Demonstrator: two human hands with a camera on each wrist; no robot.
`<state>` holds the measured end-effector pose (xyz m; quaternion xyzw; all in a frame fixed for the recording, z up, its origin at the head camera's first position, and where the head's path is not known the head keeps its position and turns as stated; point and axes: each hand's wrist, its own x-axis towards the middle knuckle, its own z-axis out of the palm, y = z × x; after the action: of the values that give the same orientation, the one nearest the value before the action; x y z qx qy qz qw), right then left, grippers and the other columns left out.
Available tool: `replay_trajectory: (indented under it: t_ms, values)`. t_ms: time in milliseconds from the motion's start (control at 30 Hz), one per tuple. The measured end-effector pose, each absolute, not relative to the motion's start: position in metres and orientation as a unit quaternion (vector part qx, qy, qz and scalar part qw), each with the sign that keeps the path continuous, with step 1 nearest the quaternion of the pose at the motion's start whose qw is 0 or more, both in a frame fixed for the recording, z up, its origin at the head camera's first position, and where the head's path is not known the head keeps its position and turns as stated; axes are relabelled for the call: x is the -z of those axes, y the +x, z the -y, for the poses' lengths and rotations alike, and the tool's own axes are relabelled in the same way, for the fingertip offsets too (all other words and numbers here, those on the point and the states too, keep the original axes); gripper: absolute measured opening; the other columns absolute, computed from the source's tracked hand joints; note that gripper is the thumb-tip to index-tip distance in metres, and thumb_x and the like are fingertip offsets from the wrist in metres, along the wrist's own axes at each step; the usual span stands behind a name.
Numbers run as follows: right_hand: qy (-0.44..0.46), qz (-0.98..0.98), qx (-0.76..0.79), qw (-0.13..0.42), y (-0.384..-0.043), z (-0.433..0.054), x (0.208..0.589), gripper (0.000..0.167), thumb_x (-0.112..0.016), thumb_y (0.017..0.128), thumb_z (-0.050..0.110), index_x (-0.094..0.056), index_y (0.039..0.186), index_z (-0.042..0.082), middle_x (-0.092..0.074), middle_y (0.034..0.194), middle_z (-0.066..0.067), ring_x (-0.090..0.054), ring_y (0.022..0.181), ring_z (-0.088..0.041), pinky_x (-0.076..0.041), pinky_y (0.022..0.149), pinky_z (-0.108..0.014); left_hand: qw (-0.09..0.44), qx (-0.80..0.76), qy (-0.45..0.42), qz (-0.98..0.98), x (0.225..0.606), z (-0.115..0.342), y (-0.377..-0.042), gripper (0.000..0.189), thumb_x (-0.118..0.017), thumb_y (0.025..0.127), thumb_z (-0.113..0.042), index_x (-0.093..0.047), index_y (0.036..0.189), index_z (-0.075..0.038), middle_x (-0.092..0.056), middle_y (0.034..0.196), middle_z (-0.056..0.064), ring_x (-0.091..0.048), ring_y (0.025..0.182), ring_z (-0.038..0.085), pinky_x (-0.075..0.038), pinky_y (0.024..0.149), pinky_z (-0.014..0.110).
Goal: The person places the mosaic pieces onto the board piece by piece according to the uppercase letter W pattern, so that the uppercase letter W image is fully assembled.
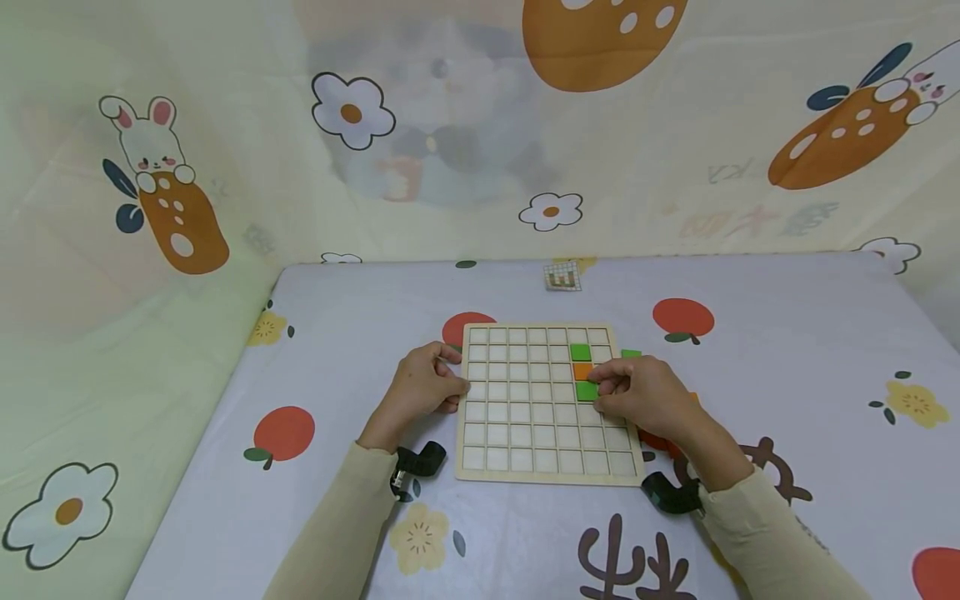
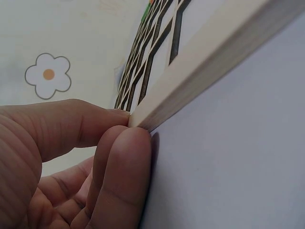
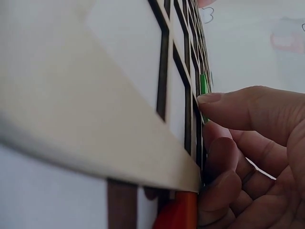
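A pale wooden grid board [image 1: 551,479] lies flat on the table. At its left edge my left hand [image 1: 427,379] pinches the rim; the left wrist view has thumb and fingertips at the board's side edge [image 2: 171,95]. My right hand [image 1: 648,400] reaches over the right side, with fingertips and thumb round the right part of a green tile [image 1: 585,392]. Just above that tile sit an orange tile [image 1: 581,372] and another green tile [image 1: 581,352] in the same column. From the right wrist view, the thumb [image 3: 214,101] overlaps a green tile [image 3: 203,83].
Beyond the board's right edge lies a loose green tile [image 1: 631,353], with an orange piece [image 1: 694,398] partly hidden behind the right hand. A small patterned card [image 1: 562,276] lies at the back of the table. A printed curtain [image 1: 442,225] hangs behind.
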<state>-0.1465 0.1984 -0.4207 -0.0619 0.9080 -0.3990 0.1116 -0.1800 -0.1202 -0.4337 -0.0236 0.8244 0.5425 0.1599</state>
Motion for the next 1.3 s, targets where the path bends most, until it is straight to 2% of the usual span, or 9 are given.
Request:
replay_trajectory:
  t_ms: [467,1000,1100,1300]
  values:
    - [-0.063,-0.907,0.399,0.116,-0.145,-0.199,0.420,0.028,-0.078,0.086,0.005,-0.074,0.113,0.000,-0.065,0.089,-0.005,-0.059,0.081,-0.020,-0.050,0.067,-0.023,0.161,-0.556,-0.023,-0.815,0.434,0.121,-0.180,0.035,-0.076,0.086,0.002,-0.063,0.118,-0.001,-0.062,0.082,0.010,-0.065,0.056,0.015,-0.060,0.056,0.027]
    - [-0.073,-0.907,0.401,0.107,-0.139,-0.200,0.418,0.032,-0.078,0.085,0.003,-0.074,0.117,0.002,-0.069,0.101,-0.007,-0.060,0.088,-0.021,-0.052,0.072,-0.022,0.163,-0.557,-0.024,-0.814,0.436,0.121,-0.181,0.036,-0.076,0.086,0.001,-0.063,0.119,-0.001,-0.062,0.084,0.010,-0.066,0.057,0.015,-0.061,0.057,0.027]
    - [-0.078,-0.910,0.395,0.095,-0.136,-0.200,0.416,0.034,-0.079,0.085,0.005,-0.074,0.118,0.003,-0.071,0.107,-0.008,-0.061,0.091,-0.021,-0.053,0.076,-0.026,0.163,-0.556,-0.023,-0.815,0.436,0.122,-0.181,0.036,-0.076,0.086,0.001,-0.063,0.119,0.000,-0.062,0.084,0.010,-0.065,0.057,0.015,-0.060,0.057,0.027]
    - [-0.078,-0.922,0.373,0.071,-0.127,-0.205,0.412,0.041,-0.079,0.086,0.009,-0.074,0.126,0.008,-0.067,0.128,-0.013,-0.059,0.111,-0.028,-0.050,0.090,-0.042,0.164,-0.557,-0.021,-0.814,0.435,0.122,-0.180,0.035,-0.076,0.086,0.002,-0.062,0.119,0.000,-0.062,0.083,0.010,-0.066,0.057,0.015,-0.060,0.056,0.027]
